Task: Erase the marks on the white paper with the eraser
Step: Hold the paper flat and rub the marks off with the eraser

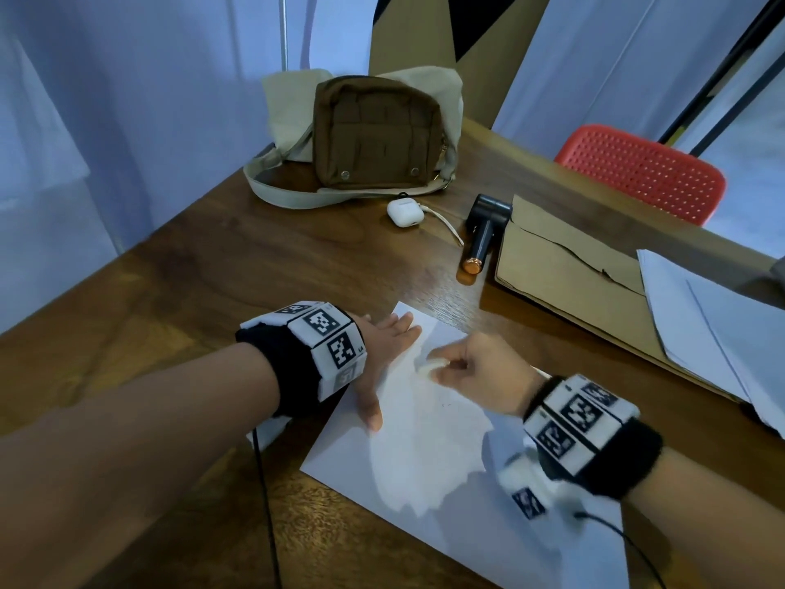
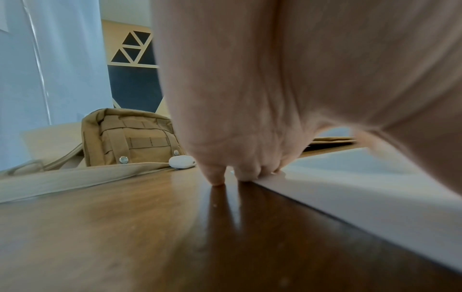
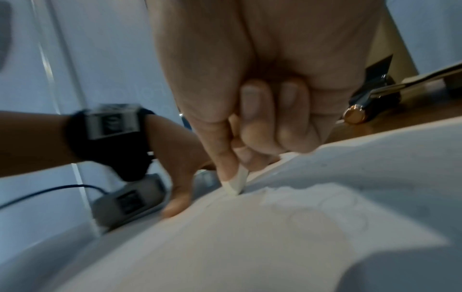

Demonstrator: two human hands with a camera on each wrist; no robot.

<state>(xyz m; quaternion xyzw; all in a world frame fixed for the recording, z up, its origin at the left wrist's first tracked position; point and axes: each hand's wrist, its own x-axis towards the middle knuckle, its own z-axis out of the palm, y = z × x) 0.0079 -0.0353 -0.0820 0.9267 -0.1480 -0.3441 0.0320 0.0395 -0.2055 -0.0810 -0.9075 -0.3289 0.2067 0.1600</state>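
A white sheet of paper (image 1: 429,435) lies on the wooden table. My left hand (image 1: 384,346) presses flat on the sheet's left edge, fingers straight and spread, thumb (image 1: 371,412) pointing back along the edge. My right hand (image 1: 471,371) pinches a small white eraser (image 1: 427,367) between thumb and fingers, its tip touching the paper. In the right wrist view the eraser (image 3: 237,182) meets the sheet (image 3: 250,237) beside faint pencil marks (image 3: 325,213). The left wrist view shows my fingertips (image 2: 217,177) on the table at the paper's edge (image 2: 350,189).
A brown bag (image 1: 374,133) stands at the back with its strap on the table. A white earbud case (image 1: 403,212) and a black tool with a copper end (image 1: 480,235) lie behind the sheet. A cardboard box (image 1: 573,274) and loose papers (image 1: 718,316) sit right; a red chair (image 1: 641,172) beyond.
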